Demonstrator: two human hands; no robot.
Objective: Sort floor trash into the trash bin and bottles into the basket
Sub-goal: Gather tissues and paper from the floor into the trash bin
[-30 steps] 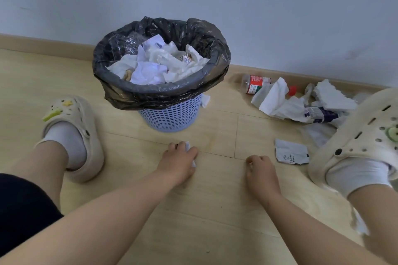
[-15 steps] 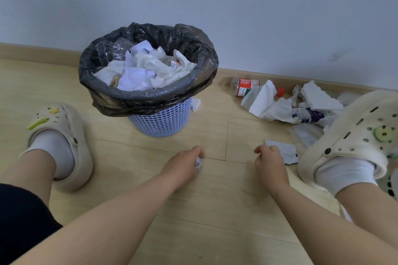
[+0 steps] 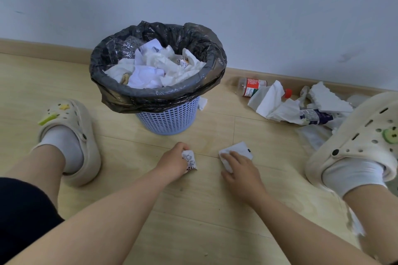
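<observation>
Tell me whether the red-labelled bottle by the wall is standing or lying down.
Lying down. The red-labelled bottle rests on its side on the floor, white tissue partly covering it.

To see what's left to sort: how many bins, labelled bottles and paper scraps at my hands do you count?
Trash bin: 1
Labelled bottles: 2, the red-label bottle and the purple-label bottle
Scraps at hands: 2, the printed scrap gripped by the left hand and the white scrap under the right hand
Total: 5
The tissue pile by the wall is too tangled to count.
</observation>
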